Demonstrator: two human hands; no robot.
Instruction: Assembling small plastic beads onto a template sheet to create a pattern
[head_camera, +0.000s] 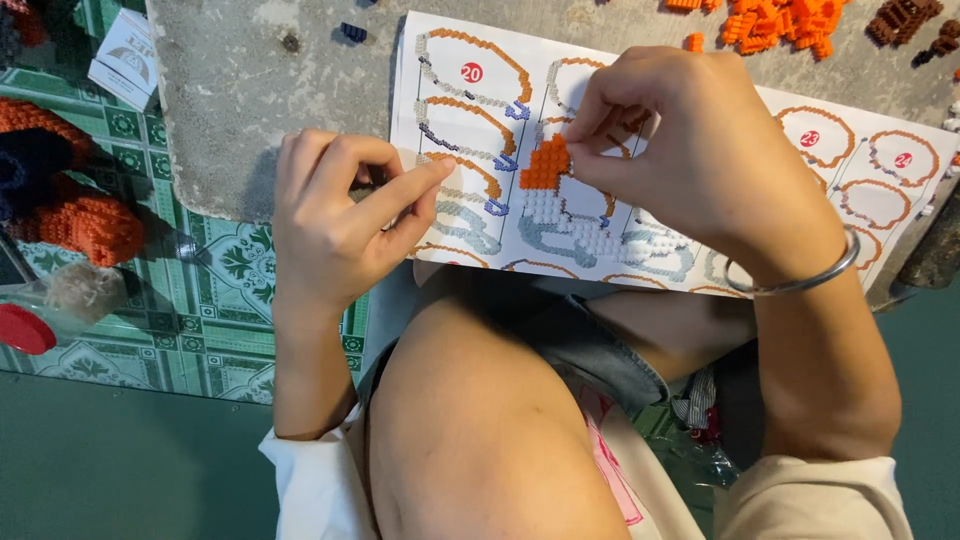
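Head view looks straight down past my knees to a grey slab where a folded instruction sheet (660, 180) lies, printed with step diagrams. My right hand (690, 160) pinches a small brick model (546, 175) — orange on top, white rows beneath — fingers closed on its upper edge, holding it just above the sheet. My left hand (340, 215) sits to the left of the model, thumb and forefinger pressed together; whether a tiny brick sits between them I cannot tell, it is too small to see.

I judge the model light and rigid but brittle at its seams — layers of tiny studs would pop apart under a twist. Holding it by the flat faces, near the thicker orange part, looks safest.

Loose orange bricks (775, 22) lie heaped at the slab's far edge, brown ones (905, 18) beside them. Built orange pieces (90, 225) rest on the green patterned floor at left.
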